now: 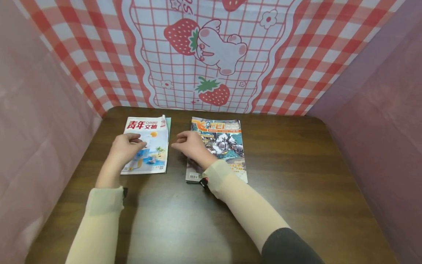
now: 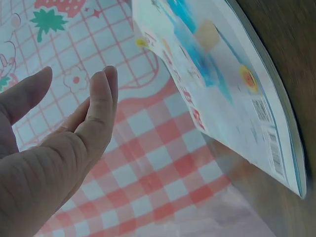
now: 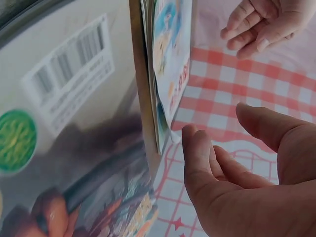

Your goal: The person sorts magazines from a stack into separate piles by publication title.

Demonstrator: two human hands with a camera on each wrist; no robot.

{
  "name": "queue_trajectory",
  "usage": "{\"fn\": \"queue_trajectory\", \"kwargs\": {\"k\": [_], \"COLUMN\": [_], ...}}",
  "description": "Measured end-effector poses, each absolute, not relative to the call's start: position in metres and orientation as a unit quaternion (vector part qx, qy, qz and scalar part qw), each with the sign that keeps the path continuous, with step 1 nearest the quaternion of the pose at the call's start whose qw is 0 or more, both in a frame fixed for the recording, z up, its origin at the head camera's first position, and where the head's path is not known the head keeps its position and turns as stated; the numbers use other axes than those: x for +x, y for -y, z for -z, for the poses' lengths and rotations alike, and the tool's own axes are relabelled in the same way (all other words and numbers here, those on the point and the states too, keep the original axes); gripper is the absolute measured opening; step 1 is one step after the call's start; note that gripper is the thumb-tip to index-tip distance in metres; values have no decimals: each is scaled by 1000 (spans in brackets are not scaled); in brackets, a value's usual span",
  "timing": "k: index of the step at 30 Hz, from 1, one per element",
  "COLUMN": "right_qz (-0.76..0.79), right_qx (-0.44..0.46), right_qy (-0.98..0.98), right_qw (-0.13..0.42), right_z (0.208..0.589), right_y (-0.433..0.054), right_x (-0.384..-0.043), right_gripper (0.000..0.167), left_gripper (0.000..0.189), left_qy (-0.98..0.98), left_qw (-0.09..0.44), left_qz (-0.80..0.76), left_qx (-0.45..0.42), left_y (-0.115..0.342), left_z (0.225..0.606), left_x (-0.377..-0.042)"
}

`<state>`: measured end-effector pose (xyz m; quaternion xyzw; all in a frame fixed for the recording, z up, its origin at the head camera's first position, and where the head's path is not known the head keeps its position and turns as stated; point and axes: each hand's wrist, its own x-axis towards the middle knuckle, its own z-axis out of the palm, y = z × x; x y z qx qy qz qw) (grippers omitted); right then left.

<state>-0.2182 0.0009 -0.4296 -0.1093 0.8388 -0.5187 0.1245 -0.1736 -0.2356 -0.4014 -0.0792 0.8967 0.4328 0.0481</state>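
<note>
Here, left hand (image 1: 123, 148) and right hand (image 1: 191, 145) gaped partway, empty; only wrist views showed clearance from magazines (image 1: 227, 146); tabletop (image 1: 296, 176) spread beyond their edges.

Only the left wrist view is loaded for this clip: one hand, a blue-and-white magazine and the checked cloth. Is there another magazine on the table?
Observer: Yes. The head view shows an orange-bannered magazine lying on the table, to the right of the blue-and-white magazine.

Reviewer: Where is the right hand, then?

Observer: In the head view, the right hand appears across the left edge of the orange-bannered magazine, fingertips over the gap between the two.

Reviewer: Is it holding anything?

Observer: No. The right wrist view shows its thumb apart from its fingers, with nothing between them.
</note>
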Motion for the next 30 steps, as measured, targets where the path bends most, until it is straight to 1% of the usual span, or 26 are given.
{"fn": "queue_trajectory", "kwargs": {"k": [4, 12, 21, 30], "right_qz": [529, 548, 567, 557], "right_qx": [-100, -89, -74, -55], "right_qy": [-834, -824, -815, -826], "right_qw": [123, 111, 89, 68], "right_z": [430, 427, 426, 425], "right_y": [-12, -35, -57, -88], "right_x": [-218, -213, -210, -198], "right_gripper": [44, 42, 46, 48], "left_gripper": [53, 52, 52, 50], "left_qy": [-893, -868, -850, -844], "left_qw": [35, 7, 9, 9], "left_qz": [-445, -495, -525, -537], "left_qx": [-56, -40, -30, -20], "left_y": [227, 207, 193, 180], "left_z": [403, 407, 409, 413], "left_x": [-172, -170, -169, -164]}}
